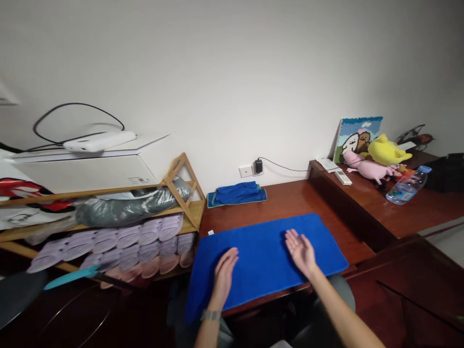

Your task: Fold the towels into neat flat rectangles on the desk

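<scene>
A blue towel (pixel 261 256) lies spread flat on the reddish-brown desk (pixel 286 198), its left part hanging over the near edge. Above its left part is my left hand (pixel 225 271), fingers stretched out and close together, holding nothing. My right hand (pixel 301 249) is over the right part, palm turned up and inward, fingers apart and nothing in it. Whether either hand touches the cloth I cannot tell. Behind, near the wall, several folded blue cloths with green edging (pixel 236 194) lie in a stack.
On the left stands a wooden rack (pixel 184 193) with lilac slippers (pixel 145 234), a white box (pixel 90 171) and a white device (pixel 99 141) on top. A black charger (pixel 258 166) sits in the wall socket. The raised right surface holds a bottle (pixel 408 186), plush toys (pixel 373 166) and a remote (pixel 342 178).
</scene>
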`<state>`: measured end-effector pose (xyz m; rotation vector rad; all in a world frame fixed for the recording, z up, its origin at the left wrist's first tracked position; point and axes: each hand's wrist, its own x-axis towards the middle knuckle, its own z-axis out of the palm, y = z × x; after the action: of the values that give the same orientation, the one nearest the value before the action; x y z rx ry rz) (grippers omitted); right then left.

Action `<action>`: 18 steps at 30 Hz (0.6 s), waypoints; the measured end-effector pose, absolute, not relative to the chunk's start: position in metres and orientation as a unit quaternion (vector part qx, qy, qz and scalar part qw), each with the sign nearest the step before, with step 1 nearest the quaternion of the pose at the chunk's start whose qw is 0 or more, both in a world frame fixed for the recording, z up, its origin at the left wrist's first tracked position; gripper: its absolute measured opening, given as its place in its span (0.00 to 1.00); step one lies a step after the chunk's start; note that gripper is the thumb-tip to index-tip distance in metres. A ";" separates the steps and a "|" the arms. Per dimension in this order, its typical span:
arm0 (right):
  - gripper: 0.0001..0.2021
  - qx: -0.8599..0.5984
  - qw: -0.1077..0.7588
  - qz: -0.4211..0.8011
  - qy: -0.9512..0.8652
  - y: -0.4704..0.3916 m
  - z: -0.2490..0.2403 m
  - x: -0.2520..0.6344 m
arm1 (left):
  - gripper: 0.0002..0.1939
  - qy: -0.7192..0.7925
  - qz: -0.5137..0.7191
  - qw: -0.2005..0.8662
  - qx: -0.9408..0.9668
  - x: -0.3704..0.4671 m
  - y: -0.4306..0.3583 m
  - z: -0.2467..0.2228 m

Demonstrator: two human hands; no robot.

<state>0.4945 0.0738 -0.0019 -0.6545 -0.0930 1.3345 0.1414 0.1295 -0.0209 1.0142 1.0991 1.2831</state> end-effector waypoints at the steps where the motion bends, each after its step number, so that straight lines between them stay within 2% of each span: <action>1: 0.17 -0.281 0.711 0.642 -0.056 0.077 -0.005 0.460 | 0.25 0.431 0.512 0.627 0.399 0.163 0.123 -0.023; 3: 0.19 -0.261 0.675 0.687 -0.073 0.080 -0.012 0.408 | 0.24 0.380 0.480 0.721 0.324 0.190 0.114 -0.027; 5: 0.19 -0.266 0.666 0.692 -0.082 0.079 -0.021 0.389 | 0.23 0.370 0.489 0.747 0.256 0.188 0.112 -0.030; 9: 0.21 -0.317 0.704 0.628 -0.093 0.064 -0.033 0.453 | 0.24 0.390 0.535 0.727 0.180 0.108 0.115 -0.041; 12: 0.20 -0.390 0.749 0.526 -0.103 0.040 -0.035 0.546 | 0.27 0.410 0.589 0.679 0.153 0.033 0.108 -0.048; 15: 0.19 -0.467 0.790 0.392 -0.057 0.018 -0.037 0.627 | 0.25 0.475 0.613 0.608 0.167 -0.008 0.099 -0.038; 18: 0.21 -0.519 0.796 0.306 -0.060 0.012 -0.039 0.666 | 0.26 0.587 0.578 0.462 0.328 -0.004 0.106 -0.012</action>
<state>0.6661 0.0121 -0.0392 -1.1160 -0.1285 0.6578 -0.0041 0.1062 -0.0122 0.8072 1.4446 1.4209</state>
